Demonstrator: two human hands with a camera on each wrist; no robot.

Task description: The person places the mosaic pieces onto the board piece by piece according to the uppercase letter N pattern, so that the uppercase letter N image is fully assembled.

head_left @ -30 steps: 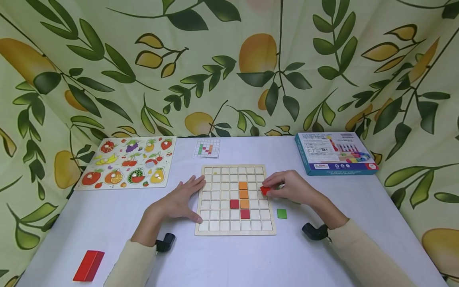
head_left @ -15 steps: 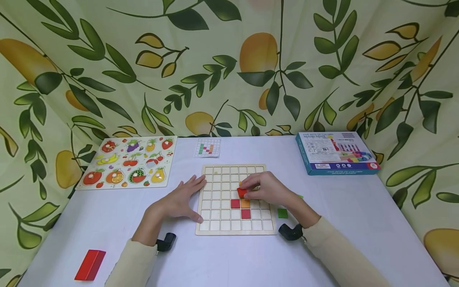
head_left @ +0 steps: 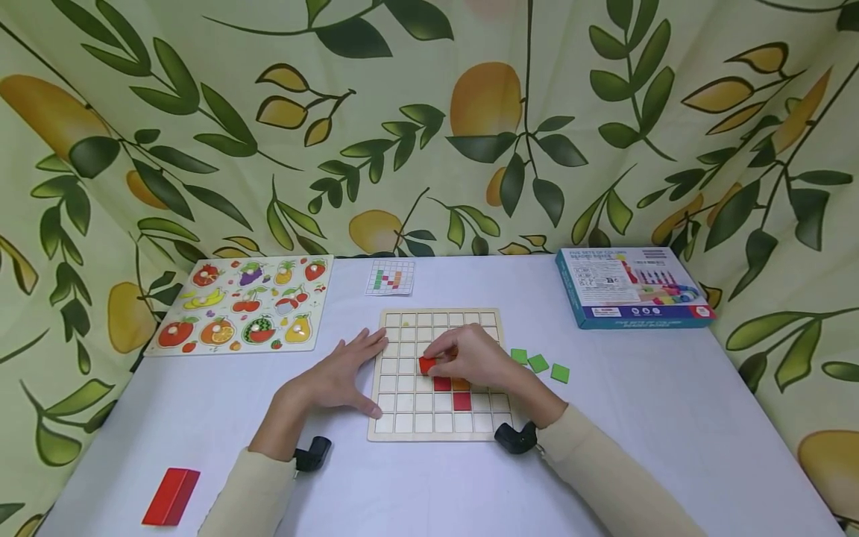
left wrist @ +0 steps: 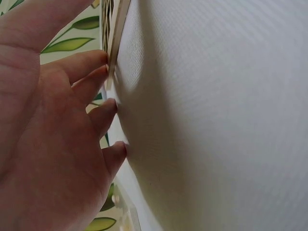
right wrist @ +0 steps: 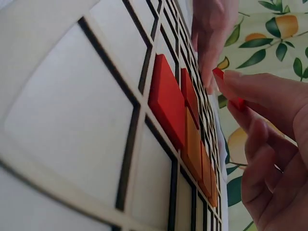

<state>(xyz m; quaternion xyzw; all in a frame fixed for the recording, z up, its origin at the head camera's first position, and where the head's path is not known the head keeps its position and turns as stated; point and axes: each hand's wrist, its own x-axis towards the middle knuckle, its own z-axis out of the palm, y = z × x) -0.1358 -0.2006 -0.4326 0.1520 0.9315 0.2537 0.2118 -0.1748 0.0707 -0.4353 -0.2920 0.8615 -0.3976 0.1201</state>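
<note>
My right hand (head_left: 473, 358) pinches a small red square tile (head_left: 426, 365) between thumb and fingers, over the middle of the wooden grid board (head_left: 436, 437). In the right wrist view the held tile's red edge (right wrist: 218, 73) shows at the fingertips, above the board's surface. Two red tiles (head_left: 442, 384) and an orange tile (head_left: 460, 385) sit in board cells; further orange tiles (right wrist: 205, 166) show in the right wrist view, while the right hand covers them in the head view. My left hand (head_left: 332, 377) lies spread along the board's left edge, its fingertips (left wrist: 107, 58) at the rim.
Green tiles (head_left: 538, 363) lie right of the board, beside the right forearm. Behind the board is a small pattern card (head_left: 391, 278). A fruit puzzle board (head_left: 241, 306) stands back left, a boxed set (head_left: 634, 287) back right. A red block (head_left: 171, 497) lies front left.
My right hand has carried the red tile leftward from the board's right edge to over its middle. Green tiles once hidden now show, and the forearm covers another. The left hand stays put.
</note>
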